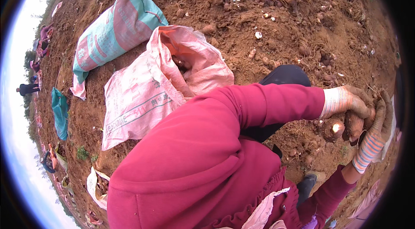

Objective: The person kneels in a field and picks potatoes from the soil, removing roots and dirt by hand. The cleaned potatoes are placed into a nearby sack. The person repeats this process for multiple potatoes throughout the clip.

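Note:
Both my hands wear striped knit gloves caked with soil and are close together at the right. My left hand [355, 99] curls over a clump of brown, soil-covered tubers [354, 125], apparently taro. From the other side my right hand [373, 141] presses its fingers against the same clump. Gloves and fingers hide part of it. Just beside the clump, under my left hand, a rounder tuber [331, 129] shows a white cut spot. Pale sheet material [390, 131] shows behind my right hand.
A pink woven sack [136, 109] gapes open with tubers inside. Behind it lies a full teal-and-pink sack [110, 37]. Tubers and white-cut pieces [258, 35] dot the dug soil. My bent knee [287, 75] is near my left arm. A distant person [27, 89] stands far left.

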`<state>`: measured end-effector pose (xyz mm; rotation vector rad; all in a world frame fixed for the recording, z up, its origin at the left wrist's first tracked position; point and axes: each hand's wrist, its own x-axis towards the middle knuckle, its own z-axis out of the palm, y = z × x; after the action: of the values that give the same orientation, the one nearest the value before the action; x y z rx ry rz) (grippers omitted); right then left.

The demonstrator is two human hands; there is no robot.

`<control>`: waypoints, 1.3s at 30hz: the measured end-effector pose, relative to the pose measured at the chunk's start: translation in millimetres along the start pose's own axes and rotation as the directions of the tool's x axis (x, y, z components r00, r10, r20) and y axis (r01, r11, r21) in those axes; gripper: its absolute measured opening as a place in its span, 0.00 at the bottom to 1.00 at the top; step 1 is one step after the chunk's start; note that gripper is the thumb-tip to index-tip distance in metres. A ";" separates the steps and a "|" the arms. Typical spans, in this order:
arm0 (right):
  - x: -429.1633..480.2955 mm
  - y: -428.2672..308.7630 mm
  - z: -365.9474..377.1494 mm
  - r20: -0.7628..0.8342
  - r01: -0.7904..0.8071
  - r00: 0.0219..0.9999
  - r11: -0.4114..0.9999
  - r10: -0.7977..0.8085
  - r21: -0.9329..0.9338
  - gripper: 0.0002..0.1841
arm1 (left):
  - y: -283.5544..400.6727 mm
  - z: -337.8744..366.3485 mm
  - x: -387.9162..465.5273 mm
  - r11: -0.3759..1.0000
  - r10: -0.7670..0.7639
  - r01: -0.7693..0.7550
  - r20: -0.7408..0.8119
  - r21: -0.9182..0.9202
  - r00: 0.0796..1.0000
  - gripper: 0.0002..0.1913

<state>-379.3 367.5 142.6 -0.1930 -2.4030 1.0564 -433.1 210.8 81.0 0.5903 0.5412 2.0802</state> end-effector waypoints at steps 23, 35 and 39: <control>-17.6 79.6 -28.4 0.128 -0.311 0.940 0.948 0.317 -0.060 0.23 | 102.3 -215.9 -396.1 0.938 -0.153 0.321 -0.987 -0.131 0.043 0.21; -172.6 301.5 -109.7 -0.041 -0.693 0.717 0.705 0.696 -0.151 0.12 | 138.8 -168.5 -262.6 0.366 0.392 0.853 -0.893 0.373 0.223 0.23; -162.9 361.4 -75.8 0.065 -0.590 0.755 0.719 0.652 -0.367 0.17 | 63.4 -94.8 -44.1 0.443 0.367 0.262 -0.440 0.857 0.820 0.24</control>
<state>-226.3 613.2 -138.6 -1.1497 -2.7508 0.9536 -507.4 126.2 33.3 0.5170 2.1416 1.8488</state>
